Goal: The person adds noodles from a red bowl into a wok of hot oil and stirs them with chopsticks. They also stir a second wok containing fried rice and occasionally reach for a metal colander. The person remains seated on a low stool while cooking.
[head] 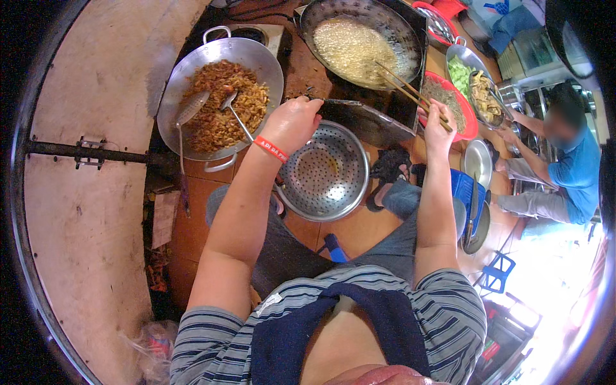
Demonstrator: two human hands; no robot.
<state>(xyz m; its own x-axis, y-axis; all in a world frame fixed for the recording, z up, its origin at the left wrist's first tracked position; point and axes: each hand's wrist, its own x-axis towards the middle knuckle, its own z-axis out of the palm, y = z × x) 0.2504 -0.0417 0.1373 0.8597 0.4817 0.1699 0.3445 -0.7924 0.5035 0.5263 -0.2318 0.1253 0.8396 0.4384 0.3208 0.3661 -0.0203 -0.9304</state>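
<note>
My right hand (439, 120) grips a pair of wooden chopsticks (409, 94), whose tips reach into bubbling oil (353, 45) in a large dark wok (308, 29). At the top edge of a metal sheet (368, 118) before the wok is my left hand (301, 115), its fingers closed together; whether it pinches the edge is unclear. Below that hand sits a steel colander (322, 178) with a little yellowish residue inside. To the left, a two-handled metal pan (168, 106) holds brown shredded food (228, 113), with a skimmer (192, 108) and a ladle (231, 100) in it.
A red basin (474, 127) of greyish shreds stands right of the wok. Beyond it, a co-worker (572, 163) holds a pan of food (486, 98) near chopped green vegetables (459, 74). A knife (473, 207) lies on a blue basket (459, 187). A pale board (86, 202) borders the left.
</note>
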